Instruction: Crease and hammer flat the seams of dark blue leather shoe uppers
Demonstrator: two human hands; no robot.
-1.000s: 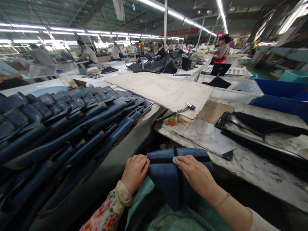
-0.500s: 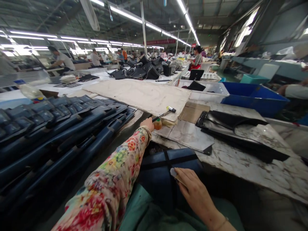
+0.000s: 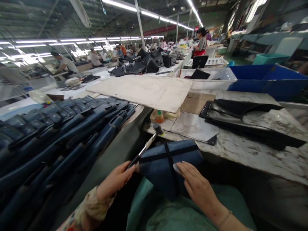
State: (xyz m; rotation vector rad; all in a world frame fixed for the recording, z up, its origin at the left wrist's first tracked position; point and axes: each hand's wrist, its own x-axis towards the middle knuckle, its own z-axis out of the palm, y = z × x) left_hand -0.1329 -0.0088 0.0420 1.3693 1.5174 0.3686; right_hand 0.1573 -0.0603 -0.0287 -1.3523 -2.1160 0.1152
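Observation:
My left hand (image 3: 117, 178) is wrapped round the dark grip of a hammer (image 3: 147, 147). The hammer slants up and away, with a grey head showing yellow on one face. On my lap, over green cloth (image 3: 166, 211), rests a dark blue leather-like panel (image 3: 154, 175) crossed by black straps (image 3: 169, 155). My right hand (image 3: 198, 184) lies over the panel's right part, fingers closed on a small pale flat piece (image 3: 177, 168) whose kind I cannot make out. Just beyond the hammer head stands a small bottle of orange liquid (image 3: 159, 118) with a green top.
Rows of blue leather-like pieces (image 3: 72, 138) lie to my left. A cream sheet (image 3: 144, 91) covers part of the table (image 3: 240, 152) ahead. Black pieces (image 3: 240, 122) lie on the right, before a white bin (image 3: 214, 81) and a blue bin (image 3: 267, 83). Other people work farther back.
My left hand has drawn back from the table toward my lap, bringing the hammer along. My right hand stays on the panel with the pale piece. The view has shifted slightly.

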